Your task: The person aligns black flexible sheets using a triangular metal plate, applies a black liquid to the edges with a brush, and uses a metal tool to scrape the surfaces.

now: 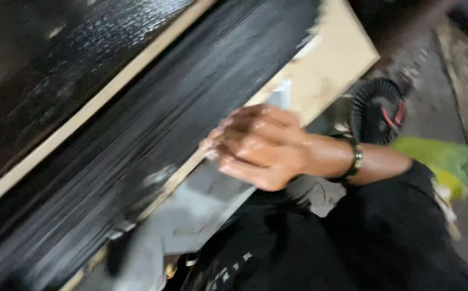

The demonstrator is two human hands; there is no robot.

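The view is blurred by motion. My right hand (pixel 258 151), with a dark beaded band on its wrist, reaches in from the right. Its fingers curl over a pale grey sheet (pixel 201 199) that lies along the tan edge of a long black wood-grained panel (pixel 153 129). A whitish corner of the sheet (pixel 282 91) pokes up above the knuckles. The panel runs diagonally from lower left to upper right. A second glossy black panel (pixel 56 59) lies beyond it at the upper left. My left hand is not in view.
A tan board (pixel 336 54) lies under the panels at the upper right. A small black round fan with red blades (pixel 377 110) stands on the grey floor, with a yellow-green bag (pixel 449 161) beside it. My black clothing (pixel 352 242) fills the lower right.
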